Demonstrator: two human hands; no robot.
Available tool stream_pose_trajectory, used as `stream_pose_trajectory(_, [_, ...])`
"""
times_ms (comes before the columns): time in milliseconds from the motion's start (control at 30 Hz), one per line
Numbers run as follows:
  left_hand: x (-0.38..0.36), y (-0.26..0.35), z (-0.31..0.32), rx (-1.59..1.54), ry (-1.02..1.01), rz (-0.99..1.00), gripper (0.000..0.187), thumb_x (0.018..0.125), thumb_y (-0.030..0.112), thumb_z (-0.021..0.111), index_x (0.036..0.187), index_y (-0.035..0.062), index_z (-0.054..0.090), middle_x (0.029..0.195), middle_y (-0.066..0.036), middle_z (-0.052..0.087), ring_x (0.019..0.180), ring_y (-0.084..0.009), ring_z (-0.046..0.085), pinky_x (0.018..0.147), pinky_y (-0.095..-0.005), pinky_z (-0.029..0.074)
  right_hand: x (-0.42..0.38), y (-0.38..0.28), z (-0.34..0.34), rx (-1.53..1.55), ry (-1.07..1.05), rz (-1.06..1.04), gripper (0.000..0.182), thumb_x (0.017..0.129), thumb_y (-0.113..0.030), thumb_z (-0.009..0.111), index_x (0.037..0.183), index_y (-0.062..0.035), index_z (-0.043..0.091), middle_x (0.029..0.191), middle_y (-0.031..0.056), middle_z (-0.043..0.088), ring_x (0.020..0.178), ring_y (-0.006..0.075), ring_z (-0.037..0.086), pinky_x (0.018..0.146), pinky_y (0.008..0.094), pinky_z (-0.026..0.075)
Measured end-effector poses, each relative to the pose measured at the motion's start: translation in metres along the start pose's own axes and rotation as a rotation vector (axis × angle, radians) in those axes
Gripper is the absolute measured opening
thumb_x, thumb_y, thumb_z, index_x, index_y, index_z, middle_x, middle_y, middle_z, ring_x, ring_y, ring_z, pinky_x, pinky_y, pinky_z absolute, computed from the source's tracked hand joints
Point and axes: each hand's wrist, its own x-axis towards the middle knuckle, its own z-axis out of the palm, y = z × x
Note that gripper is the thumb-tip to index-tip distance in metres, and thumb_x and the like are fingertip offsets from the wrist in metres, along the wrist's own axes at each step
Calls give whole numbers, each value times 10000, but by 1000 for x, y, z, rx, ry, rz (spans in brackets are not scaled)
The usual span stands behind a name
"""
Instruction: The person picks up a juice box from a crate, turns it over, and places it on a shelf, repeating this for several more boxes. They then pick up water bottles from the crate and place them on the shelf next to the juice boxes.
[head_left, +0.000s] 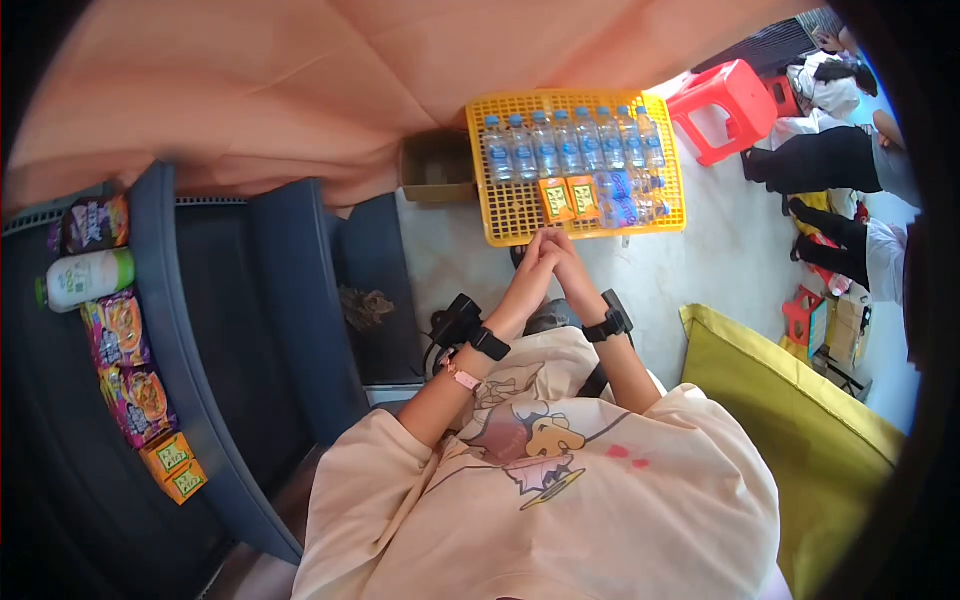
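My left hand and my right hand are clasped together, fingers folded against each other, at the near edge of a yellow basket. Whether anything small lies between them is hidden. Inside the basket stands a row of several water bottles with blue caps. Nearer to me in it lie two orange boxes, a blue-and-purple pack and more clear bottles.
Dark shelves at left hold snack packs, a white-and-green bottle and orange boxes. A cardboard box adjoins the basket. Right are a red stool, people and a yellow-green panel.
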Motion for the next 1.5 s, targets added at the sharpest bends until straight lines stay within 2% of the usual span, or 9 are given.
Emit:
stream_pose_trajectory(100, [26, -24, 9, 24, 49, -71, 583, 877, 273, 409, 1368, 25, 216, 1349, -111, 328, 1242, -171, 305, 1000, -282, 246, 22, 14, -34, -36, -40, 182, 354, 856, -156, 460, 1189, -35, 452, 1075, 53, 523, 973, 135, 498, 840, 247, 387])
stream_pose_trajectory(400, [117, -114, -8, 154, 113, -273, 470, 877, 274, 424, 1277, 38, 354, 1201, -79, 442, 1130, -135, 392, 929, -261, 311, 97, 61, -102, -172, 12, 274, 442, 818, -131, 476, 1212, 54, 401, 1107, 138, 511, 1016, 202, 491, 881, 286, 387])
stream_pose_trajectory(533, [138, -105, -4, 150, 158, -2, 490, 873, 254, 376, 1260, -44, 343, 1235, -219, 439, 1181, -272, 404, 978, -329, 297, 134, 86, -124, -495, 116, 254, 501, 808, -182, 494, 1224, 78, 389, 1210, 241, 468, 1135, 305, 454, 937, 330, 356])
stream_pose_trajectory(733, [177, -123, -12, 210, 338, -11, 345, 864, 171, 361, 1122, -50, 424, 1079, -213, 502, 993, -299, 509, 829, -373, 396, 160, 90, -132, -942, 100, 143, 565, 783, -231, 517, 1224, 98, 389, 1110, 263, 537, 1071, 340, 509, 896, 341, 395])
stream_pose_trajectory(833, [192, -144, -22, 162, 366, -3, 354, 853, 180, 392, 1125, -43, 433, 1080, -192, 507, 981, -291, 514, 830, -355, 402, 167, 105, -135, -792, 104, 225, 598, 771, -232, 520, 1245, 98, 365, 1073, 247, 562, 1035, 325, 534, 868, 341, 411])
stream_pose_trajectory(900, [198, -157, -35, 88, 110, 37, 474, 895, 333, 346, 1228, -3, 386, 1236, -130, 421, 1159, -217, 384, 964, -306, 278, 167, 97, -134, -759, 57, 241, 619, 764, -231, 521, 1254, 104, 347, 1093, 253, 548, 1045, 325, 524, 875, 338, 403])
stream_pose_trajectory(1033, [181, -161, -29, -237, 214, -154, 463, 894, 369, 381, 1207, 34, 450, 1222, -75, 441, 1160, -169, 376, 977, -278, 262, 155, 105, -115, -496, 58, 163, 668, 749, -233, 525, 1268, 125, 307, 1156, 274, 491, 1070, 327, 488, 910, 318, 370])
stream_pose_trajectory(1333, [184, -149, -46, -231, 292, -154, 661, 883, 543, 336, 1321, 48, 344, 1347, -74, 345, 1238, -160, 298, 1012, -269, 223, 164, 107, -100, -745, 133, 152, 657, 710, -255, 574, 1196, 143, 383, 1181, 311, 426, 1142, 381, 390, 928, 378, 349])
stream_pose_trajectory(1500, [191, -161, -59, -185, 72, -247, 846, 802, 716, 172, 1397, 114, 193, 1446, -76, 185, 1328, -201, 157, 1042, -425, 126, 179, 131, -116, -1187, 269, -70, 537, 688, -269, 619, 1034, 112, 465, 1068, 288, 441, 990, 415, 426, 882, 423, 366])
